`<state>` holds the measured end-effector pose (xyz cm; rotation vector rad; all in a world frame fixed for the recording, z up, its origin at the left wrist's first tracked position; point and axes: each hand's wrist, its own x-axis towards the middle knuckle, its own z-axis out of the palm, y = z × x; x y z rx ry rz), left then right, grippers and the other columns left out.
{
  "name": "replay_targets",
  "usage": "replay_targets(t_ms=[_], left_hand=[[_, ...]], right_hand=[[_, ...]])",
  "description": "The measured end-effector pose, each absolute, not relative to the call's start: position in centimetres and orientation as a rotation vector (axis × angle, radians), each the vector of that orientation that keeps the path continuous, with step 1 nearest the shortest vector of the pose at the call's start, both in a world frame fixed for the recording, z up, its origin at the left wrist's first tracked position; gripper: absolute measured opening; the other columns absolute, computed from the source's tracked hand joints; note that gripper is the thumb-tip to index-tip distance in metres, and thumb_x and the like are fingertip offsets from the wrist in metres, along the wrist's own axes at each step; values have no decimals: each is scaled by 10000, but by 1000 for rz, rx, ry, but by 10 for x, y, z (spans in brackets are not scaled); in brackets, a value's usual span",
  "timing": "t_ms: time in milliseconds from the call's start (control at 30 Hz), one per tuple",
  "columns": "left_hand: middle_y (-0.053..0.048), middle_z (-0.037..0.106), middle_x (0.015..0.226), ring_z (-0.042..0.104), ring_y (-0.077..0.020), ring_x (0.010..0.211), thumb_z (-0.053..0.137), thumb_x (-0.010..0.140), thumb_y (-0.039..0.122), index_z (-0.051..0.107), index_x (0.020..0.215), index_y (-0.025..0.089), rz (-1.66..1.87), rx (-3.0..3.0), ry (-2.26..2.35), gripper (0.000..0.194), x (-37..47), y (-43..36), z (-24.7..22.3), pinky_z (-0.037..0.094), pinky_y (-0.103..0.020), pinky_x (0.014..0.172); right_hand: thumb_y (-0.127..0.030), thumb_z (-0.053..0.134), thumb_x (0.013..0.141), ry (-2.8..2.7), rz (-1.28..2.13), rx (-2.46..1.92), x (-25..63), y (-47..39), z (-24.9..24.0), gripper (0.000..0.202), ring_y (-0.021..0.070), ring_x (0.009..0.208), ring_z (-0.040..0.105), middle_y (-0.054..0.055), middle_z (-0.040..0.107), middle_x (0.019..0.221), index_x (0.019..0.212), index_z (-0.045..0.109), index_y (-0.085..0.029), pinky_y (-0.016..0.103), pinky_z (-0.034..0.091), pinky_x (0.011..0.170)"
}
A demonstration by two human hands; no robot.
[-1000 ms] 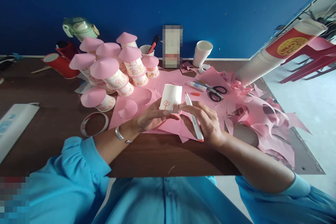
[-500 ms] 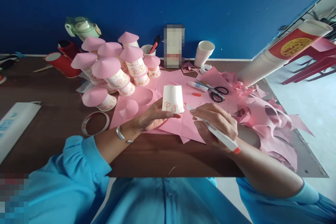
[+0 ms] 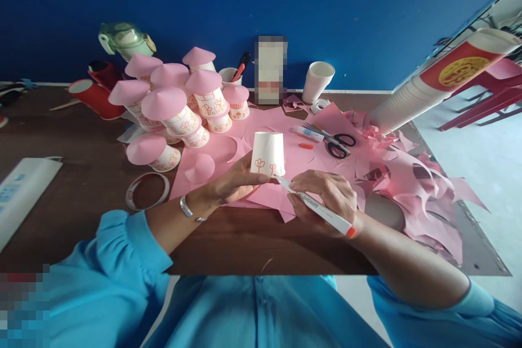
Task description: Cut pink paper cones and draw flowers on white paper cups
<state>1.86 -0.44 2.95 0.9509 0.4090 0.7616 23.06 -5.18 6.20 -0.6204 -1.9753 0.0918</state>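
An upside-down white paper cup [image 3: 267, 149] with orange flower drawings near its rim is held by my left hand [image 3: 236, 180], whose fingers are under and beside it. My right hand [image 3: 326, 196] grips a white marker [image 3: 322, 211] with an orange end, its tip at the cup's lower edge beside the drawn flowers. Beneath both hands lie sheets of pink paper [image 3: 297, 196]. To the left stand several decorated cups with pink paper cones [image 3: 164, 103] on top. A small orange cap [image 3: 305, 145] lies right of the held cup.
Black-handled scissors [image 3: 337, 145] and a glue stick [image 3: 306, 133] lie on the paper. Pink scraps [image 3: 411, 179] spread at the right, by a long stack of cups [image 3: 402, 100]. A tape roll [image 3: 147, 191] lies left; white cups [image 3: 318, 81] stand near the blue wall.
My right hand has moved left and the marker tip has come to the cup's lower edge. The cup in my left hand has shifted and turned slightly.
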Motion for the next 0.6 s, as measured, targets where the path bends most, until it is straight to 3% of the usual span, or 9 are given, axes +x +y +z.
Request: replay_targets(t_ms=[133, 433, 600], left_hand=[[-67, 757, 1139, 718, -223, 1059, 803, 863, 224, 705, 1171, 229, 747, 984, 384, 324, 18, -2, 25, 561, -332, 907], [-69, 759, 1126, 731, -218, 1041, 807, 865, 237, 717, 1040, 211, 765, 1013, 361, 198, 20, -2, 27, 580, -314, 889], [-71, 758, 1124, 726, -231, 1042, 819, 851, 245, 726, 1081, 215, 760, 1005, 379, 249, 19, -1, 26, 578, -331, 884]], right_hand=[[-85, 679, 916, -1994, 81, -617, 230, -52, 61, 189, 181, 678, 768, 17, 752, 785, 1056, 632, -203, 283, 646, 608], [-84, 672, 918, -2009, 71, -625, 230, -53, 62, 201, 181, 663, 762, 22, 754, 775, 1066, 614, -207, 276, 632, 605], [-80, 668, 912, -2011, 81, -629, 229, -53, 62, 226, 181, 664, 762, 15, 756, 779, 1085, 615, -215, 273, 630, 615]])
